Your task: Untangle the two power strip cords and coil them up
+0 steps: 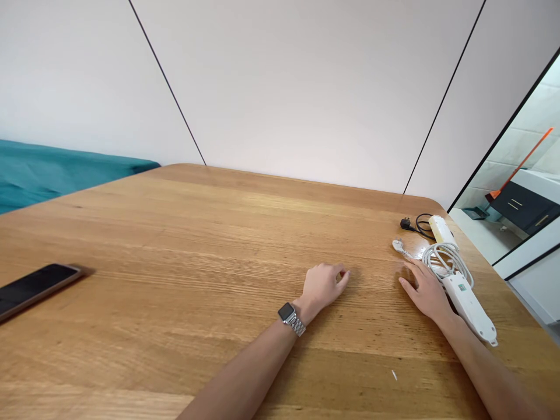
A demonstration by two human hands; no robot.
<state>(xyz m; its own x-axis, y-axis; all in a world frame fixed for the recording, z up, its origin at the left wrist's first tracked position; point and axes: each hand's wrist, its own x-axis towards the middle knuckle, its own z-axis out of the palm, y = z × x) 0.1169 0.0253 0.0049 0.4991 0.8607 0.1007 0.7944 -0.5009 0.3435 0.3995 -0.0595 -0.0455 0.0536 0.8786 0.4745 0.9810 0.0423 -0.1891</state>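
One power strip [471, 308], diagonal, near end rightward

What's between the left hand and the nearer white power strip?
Head view: from the left hand, bare wooden tabletop, then the right hand, right beside the power strip.

On the desk [196, 315] I see a phone [37, 286] at frame left and, at frame right, a power strip [470, 306] beside the right hand [426, 291], another strip [441, 230] behind the first; past the desk, upper right, a broom [526, 158].
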